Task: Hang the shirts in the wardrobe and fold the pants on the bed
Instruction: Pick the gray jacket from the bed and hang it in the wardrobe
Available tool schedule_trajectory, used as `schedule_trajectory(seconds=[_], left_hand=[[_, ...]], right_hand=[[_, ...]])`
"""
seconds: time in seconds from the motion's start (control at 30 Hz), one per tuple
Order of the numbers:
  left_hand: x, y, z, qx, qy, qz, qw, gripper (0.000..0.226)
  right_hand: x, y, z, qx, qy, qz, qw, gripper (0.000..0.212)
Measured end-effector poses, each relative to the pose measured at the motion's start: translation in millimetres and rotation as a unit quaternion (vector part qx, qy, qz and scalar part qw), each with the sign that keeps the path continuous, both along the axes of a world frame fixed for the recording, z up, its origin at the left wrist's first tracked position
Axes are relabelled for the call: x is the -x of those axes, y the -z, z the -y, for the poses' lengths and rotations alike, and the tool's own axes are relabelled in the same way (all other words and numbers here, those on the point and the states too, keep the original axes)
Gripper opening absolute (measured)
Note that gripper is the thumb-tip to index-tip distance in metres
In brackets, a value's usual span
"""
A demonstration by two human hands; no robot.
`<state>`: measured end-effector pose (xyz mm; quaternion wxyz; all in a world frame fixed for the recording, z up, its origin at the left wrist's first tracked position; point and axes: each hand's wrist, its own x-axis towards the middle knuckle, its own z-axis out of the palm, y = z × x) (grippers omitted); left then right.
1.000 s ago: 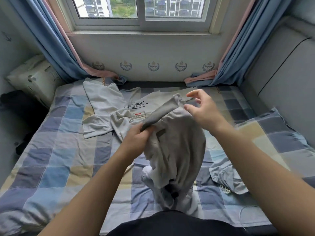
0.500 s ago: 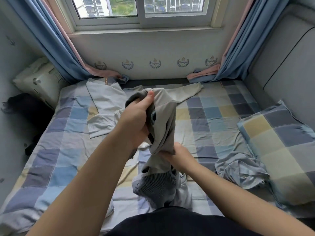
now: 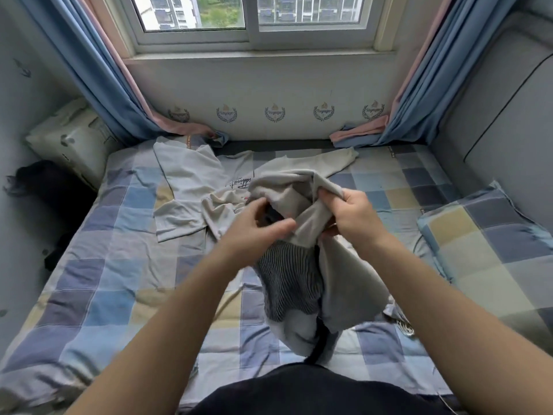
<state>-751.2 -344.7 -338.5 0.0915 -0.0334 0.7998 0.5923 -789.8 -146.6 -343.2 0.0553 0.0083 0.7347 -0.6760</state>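
Observation:
I hold a grey garment (image 3: 344, 280) with a dark ribbed band bunched up above the checked bed (image 3: 113, 280). My right hand (image 3: 353, 214) grips a fold of its upper edge. My left hand (image 3: 257, 232) is at the garment's opening, fingers bent into the cloth; its grip is partly hidden and blurred. The garment's lower end hangs down to the sheet in front of me. A pale grey shirt (image 3: 191, 187) with dark script lettering lies spread flat on the bed beyond my hands. The wardrobe is out of view.
A checked pillow (image 3: 490, 253) lies at the right, with a small crumpled cloth (image 3: 401, 322) beside it, mostly hidden by the garment. A padded grey headboard (image 3: 502, 121) stands on the right. A printed cushion (image 3: 71, 139) and a dark item (image 3: 45, 187) sit at the left. Blue curtains frame the window.
My right hand has come up from under the garment to grip its upper edge. My left hand has dropped from the top to the opening. The garment has shifted to the right.

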Motion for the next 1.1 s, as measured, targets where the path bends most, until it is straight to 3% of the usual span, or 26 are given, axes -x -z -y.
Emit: schedule_trajectory(seconds=[0.07,0.17,0.27,0.33,0.43,0.53,0.6,0.63,0.73,0.8,0.9,0.97,1.1], left_hand=[[-12,15,-13,0.043,0.054,-0.019,0.997,0.058],[-18,40,-36,0.083,0.069,-0.017,0.994,0.064],[-5,50,-43,0.118,-0.020,-0.057,0.991,0.027],[4,48,-42,0.026,-0.071,-0.054,0.996,0.015],[14,36,-32,-0.072,-0.162,-0.036,0.983,0.015],[19,22,-23,-0.184,-0.194,0.041,0.963,0.015],[20,15,-23,-0.227,-0.187,0.079,0.952,0.017],[19,14,-25,-0.233,-0.178,0.089,0.952,0.017],[16,13,-24,-0.234,-0.167,0.113,0.951,0.016],[18,15,-13,-0.224,-0.160,0.127,0.953,0.021],[23,20,10,-0.174,-0.171,0.126,0.962,0.031],[26,27,23,-0.131,-0.194,0.111,0.966,0.023],[21,42,25,-0.027,-0.177,0.073,0.981,0.020]], right_hand=[[5,-21,1,0.060,0.008,0.011,0.998,0.028],[11,-44,8,0.138,0.000,0.026,0.990,0.022],[15,-48,16,0.174,0.003,0.045,0.984,0.016],[13,-39,14,0.174,-0.012,0.055,0.983,0.016],[-5,-11,-3,0.049,-0.027,0.012,0.998,0.017],[-43,35,-9,-0.115,-0.073,-0.009,0.991,0.056],[-64,65,-2,-0.159,-0.108,0.039,0.981,0.082],[-70,78,1,-0.161,-0.130,0.063,0.976,0.082],[-75,104,5,-0.213,-0.188,0.086,0.955,0.035],[-72,108,1,-0.202,-0.141,0.094,0.965,0.010],[-58,94,-14,-0.149,-0.043,0.041,0.987,0.018],[-41,71,-25,-0.141,-0.002,-0.019,0.990,0.026],[-15,17,-27,-0.188,-0.021,-0.107,0.976,0.018]])
